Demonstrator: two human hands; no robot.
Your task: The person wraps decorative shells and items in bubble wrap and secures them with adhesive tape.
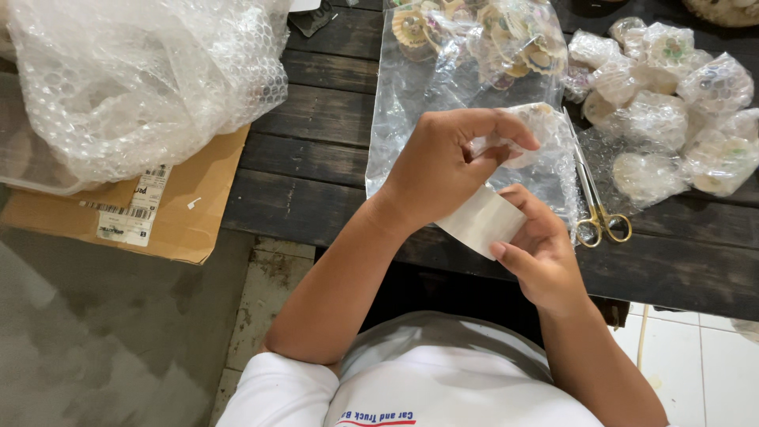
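Note:
My left hand [443, 162] is closed around a small round item wrapped in bubble wrap [538, 126], pinching it between thumb and fingers above the dark wooden table [316, 158]. Just below it, my right hand [541, 253] holds a strip of whitish tape or paper [482, 221] that runs up toward the wrapped item. Both hands work close together over a clear plastic bag [403, 103] lying flat on the table.
Gold-handled scissors [597, 209] lie right of my hands. Several bubble-wrapped bundles [672, 103] are piled at the right. A bag of small round decorated pieces [482, 35] sits at the top. A big heap of bubble wrap [134, 79] rests on a cardboard box [182, 213] at left.

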